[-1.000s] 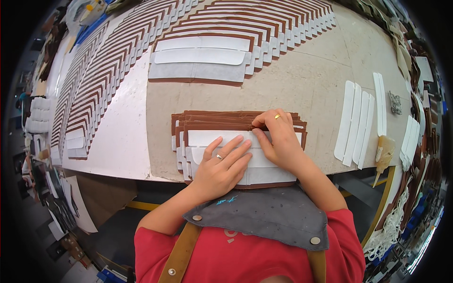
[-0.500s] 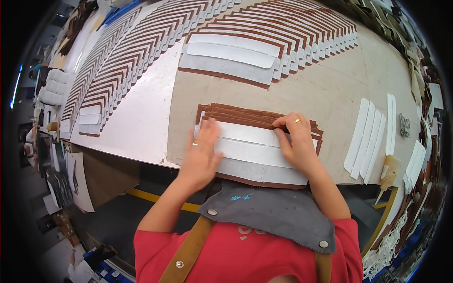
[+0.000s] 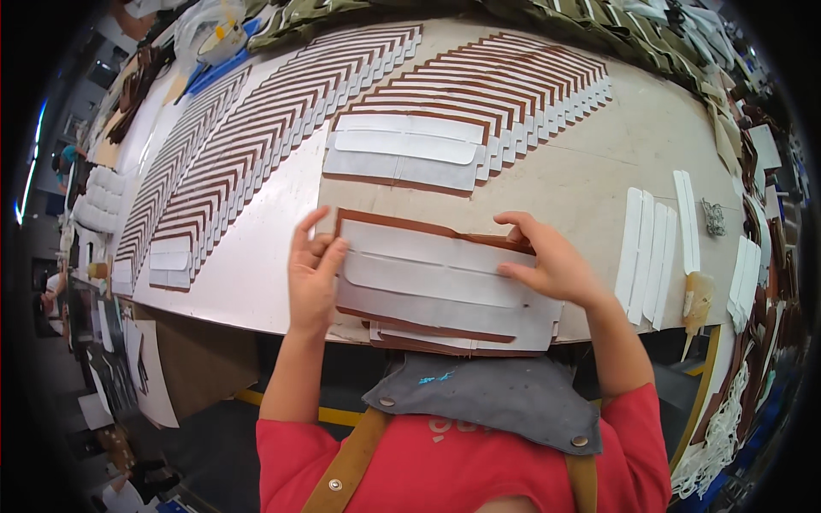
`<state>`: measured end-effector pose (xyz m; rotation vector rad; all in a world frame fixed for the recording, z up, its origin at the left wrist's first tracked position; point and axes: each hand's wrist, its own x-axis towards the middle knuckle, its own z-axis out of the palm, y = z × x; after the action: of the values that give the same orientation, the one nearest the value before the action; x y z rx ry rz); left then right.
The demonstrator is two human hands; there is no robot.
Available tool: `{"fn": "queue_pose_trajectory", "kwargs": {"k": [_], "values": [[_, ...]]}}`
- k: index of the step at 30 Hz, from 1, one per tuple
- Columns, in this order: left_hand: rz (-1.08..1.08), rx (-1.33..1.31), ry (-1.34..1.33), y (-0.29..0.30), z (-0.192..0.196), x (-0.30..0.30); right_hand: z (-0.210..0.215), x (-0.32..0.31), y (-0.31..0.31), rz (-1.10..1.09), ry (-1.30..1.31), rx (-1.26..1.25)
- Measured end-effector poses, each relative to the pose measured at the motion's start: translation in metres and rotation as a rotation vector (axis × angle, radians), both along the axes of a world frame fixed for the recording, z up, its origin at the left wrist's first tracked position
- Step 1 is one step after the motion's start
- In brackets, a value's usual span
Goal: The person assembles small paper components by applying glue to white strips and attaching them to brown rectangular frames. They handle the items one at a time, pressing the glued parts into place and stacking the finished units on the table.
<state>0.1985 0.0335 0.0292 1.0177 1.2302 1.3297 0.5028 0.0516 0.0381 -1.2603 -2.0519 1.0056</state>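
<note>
— Fingers (image 3: 318,256) of the left hand (image 3: 313,282)?
— Spread loosely, resting flat on the left end of the brown-edged white leather panel (image 3: 436,278).
— And the right hand (image 3: 552,269)?
— Fingers extended, pressing the panel's right end; thumb at its upper edge.
— Where's the panel?
— On the table (image 3: 590,179) near its front edge, atop a small stack. White strips (image 3: 647,254) lie to the right.

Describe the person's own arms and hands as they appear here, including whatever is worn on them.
Both forearms are bare up to short red sleeves at the upper arms. The left hand and the right hand wear no gloves, and I can't make out any ring or watch. A grey apron bib with tan straps covers the chest.
</note>
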Motion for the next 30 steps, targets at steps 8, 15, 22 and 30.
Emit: {"fn": "queue_pose_trajectory", "kwargs": {"k": [8, 15, 22, 30], "values": [[0.132, 0.173, 0.128, 0.098, -0.004, -0.039, -0.031, -0.016, 0.097, -0.231, 0.477, -0.33], [0.189, 0.248, 0.579, 0.175, -0.05, -0.054, -0.054, -0.039, 0.141, -0.466, 0.281, -0.141], [0.202, 0.292, 0.817, 0.186, -0.072, -0.051, -0.056, -0.044, 0.137, -0.504, 0.121, -0.005], [0.193, 0.253, 0.963, 0.187, -0.066, -0.046, -0.051, -0.047, 0.132, -0.458, 0.101, -0.009]]}}
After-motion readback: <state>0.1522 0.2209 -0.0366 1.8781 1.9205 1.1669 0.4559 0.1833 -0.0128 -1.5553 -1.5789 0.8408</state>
